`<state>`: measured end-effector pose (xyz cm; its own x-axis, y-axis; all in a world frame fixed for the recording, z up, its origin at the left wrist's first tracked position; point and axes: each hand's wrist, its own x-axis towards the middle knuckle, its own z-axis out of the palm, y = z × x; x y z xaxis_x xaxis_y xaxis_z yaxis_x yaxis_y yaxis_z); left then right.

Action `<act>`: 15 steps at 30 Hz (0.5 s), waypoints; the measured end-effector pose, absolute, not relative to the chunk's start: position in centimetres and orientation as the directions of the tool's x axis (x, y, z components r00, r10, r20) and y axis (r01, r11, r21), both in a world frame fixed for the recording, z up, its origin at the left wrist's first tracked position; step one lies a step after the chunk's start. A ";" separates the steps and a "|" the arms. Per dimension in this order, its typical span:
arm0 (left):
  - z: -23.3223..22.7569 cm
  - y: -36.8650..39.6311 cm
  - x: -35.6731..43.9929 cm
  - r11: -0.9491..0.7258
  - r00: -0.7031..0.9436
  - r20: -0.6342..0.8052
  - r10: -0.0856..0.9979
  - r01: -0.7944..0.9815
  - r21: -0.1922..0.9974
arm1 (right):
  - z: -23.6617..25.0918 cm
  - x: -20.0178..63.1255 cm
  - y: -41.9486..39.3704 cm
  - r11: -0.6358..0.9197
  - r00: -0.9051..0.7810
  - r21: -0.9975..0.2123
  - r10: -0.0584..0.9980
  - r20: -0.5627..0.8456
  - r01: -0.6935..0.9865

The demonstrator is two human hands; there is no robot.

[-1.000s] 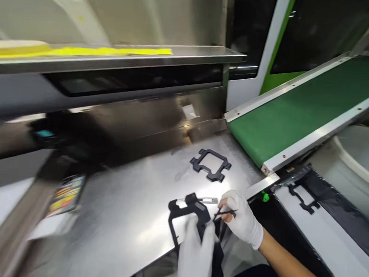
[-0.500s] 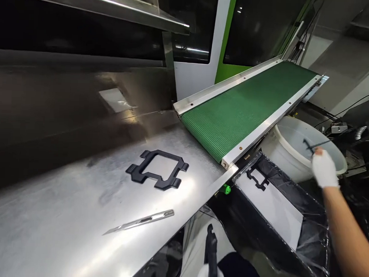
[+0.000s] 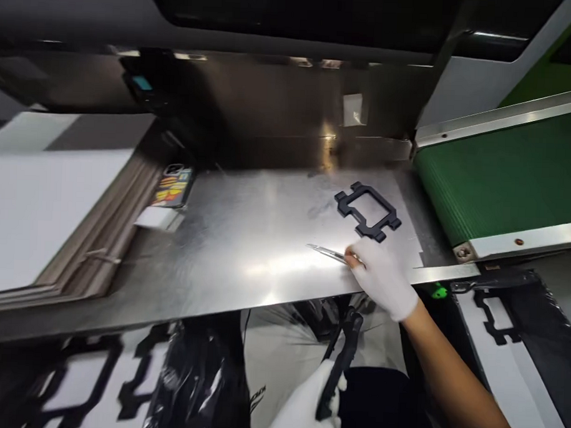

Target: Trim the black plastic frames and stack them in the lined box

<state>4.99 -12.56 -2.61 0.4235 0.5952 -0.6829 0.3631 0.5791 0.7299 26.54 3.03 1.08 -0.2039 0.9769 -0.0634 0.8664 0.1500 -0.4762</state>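
Observation:
My right hand (image 3: 381,276), in a white glove with bare fingertips, is closed on the handle end of a slim silver craft knife (image 3: 327,251) at the metal table. The knife's pointed blade faces left. Just behind that hand, a black plastic frame (image 3: 389,216) with clip-like tabs lies flat on the tabletop. Low in the view, my gloved left hand (image 3: 307,402) grips another black plastic frame (image 3: 345,359), seen nearly edge-on in front of the table edge.
A green conveyor belt (image 3: 511,178) adjoins the metal table (image 3: 227,262) on the right. Stacked cardboard sheets (image 3: 56,212) and a phone (image 3: 174,186) are at left. Below the table, boxes lined with black plastic (image 3: 200,373) hold more black frames (image 3: 490,321).
My right hand has come from the white bin at right to the table and taken hold of the craft knife. The view has swung left. My left hand still holds its frame.

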 end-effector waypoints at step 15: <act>-7.4 -17.3 3.0 0.669 -0.063 -0.666 0.743 0.061 0.741 | -1.8 24.8 -6.2 0.059 -0.660 -0.779 0.574 -0.485 0.625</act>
<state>3.04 -17.29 -7.42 -0.0633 0.7432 -0.6660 0.0606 0.6690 0.7408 24.81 -6.20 -1.80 -0.6596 0.5740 -0.4853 0.6247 0.0595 -0.7786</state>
